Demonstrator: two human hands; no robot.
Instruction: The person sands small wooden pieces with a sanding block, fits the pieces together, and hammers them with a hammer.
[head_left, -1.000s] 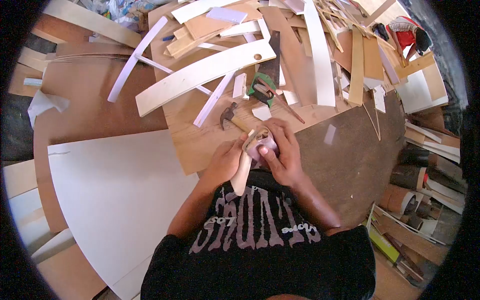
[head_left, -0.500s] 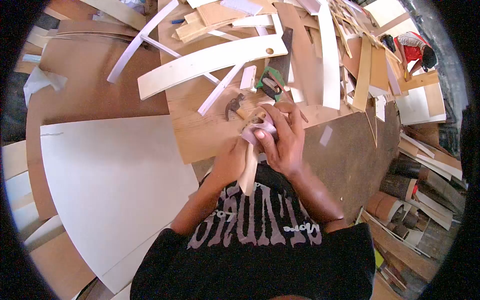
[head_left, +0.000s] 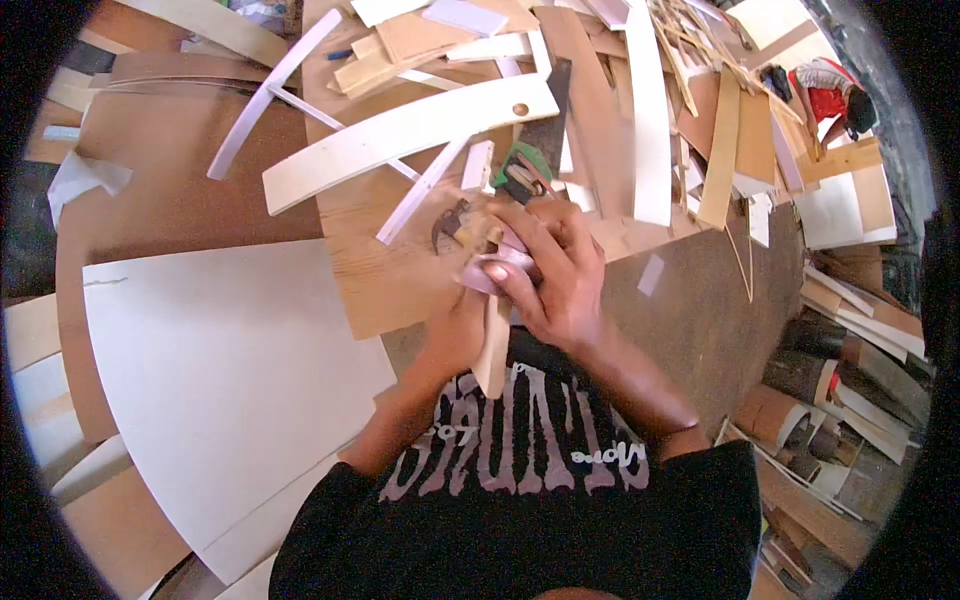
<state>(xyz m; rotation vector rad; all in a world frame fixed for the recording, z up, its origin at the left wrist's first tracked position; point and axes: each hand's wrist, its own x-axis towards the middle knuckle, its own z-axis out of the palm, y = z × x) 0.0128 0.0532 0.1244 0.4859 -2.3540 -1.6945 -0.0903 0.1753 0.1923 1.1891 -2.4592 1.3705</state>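
Observation:
In front of my chest, my left hand (head_left: 458, 325) is closed round a pale wooden strip (head_left: 493, 355), whose lower end points down toward my shirt. My right hand (head_left: 562, 285) grips a small pale lilac piece (head_left: 481, 278) at the strip's upper end, the thumb lying on its face. Blur and fingers hide what this piece is and how the two meet. Just beyond my hands a hammer (head_left: 447, 230) rests on the wooden table (head_left: 365, 290), its handle partly covered. Behind my right fingers lies a green and black tool (head_left: 523, 168), partly hidden.
A long white board with a round hole (head_left: 400, 135) lies across narrow strips on the table. A large white panel (head_left: 230, 390) is at left. Scrap wood (head_left: 690, 60) is piled at the far right, where another person (head_left: 830, 95) bends over boards.
Both hands have shifted slightly left and down in view with the strip and lilac piece still held. The table scene has also shifted left, as the camera moved.

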